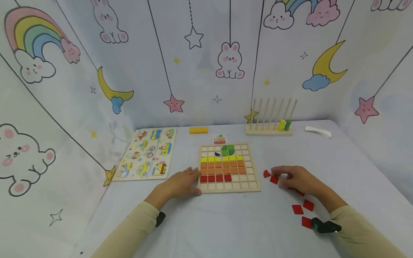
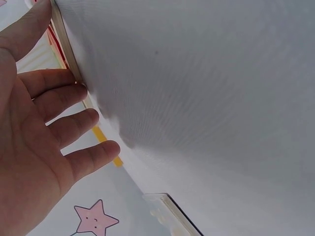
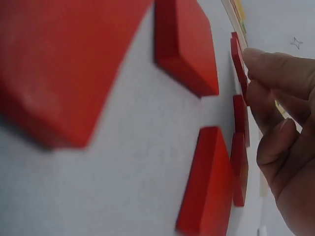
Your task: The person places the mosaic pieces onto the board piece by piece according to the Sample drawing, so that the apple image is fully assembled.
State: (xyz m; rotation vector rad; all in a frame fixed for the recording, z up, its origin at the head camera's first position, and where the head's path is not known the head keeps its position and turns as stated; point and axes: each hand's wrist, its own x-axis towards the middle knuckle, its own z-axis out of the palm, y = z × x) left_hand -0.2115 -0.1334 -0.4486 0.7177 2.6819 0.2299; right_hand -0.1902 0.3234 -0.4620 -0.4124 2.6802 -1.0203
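Observation:
A wooden grid board (image 1: 242,186) lies mid-table, filled partly with red, orange, yellow, green and dark blue tiles. Along its left edge rests my left hand (image 1: 183,183), thumb near the front corner; the left wrist view shows the fingers (image 2: 74,125) fairly straight against the rim. My right hand (image 1: 298,182) is right of the board, its thumb and index finger pinching a red square tile (image 1: 274,180) low over the table. Beside that tile lies a red fan-shaped tile (image 1: 266,173). More red tiles (image 1: 297,209) lie near and under the right wrist.
Behind the board is a small picture card (image 1: 220,139). A puzzle board with vehicles (image 1: 129,172) lies at left, a yellow block (image 1: 198,130) at the back. A peg stand (image 1: 267,132) with yellow and green beads and a white strip (image 1: 317,132) are back right.

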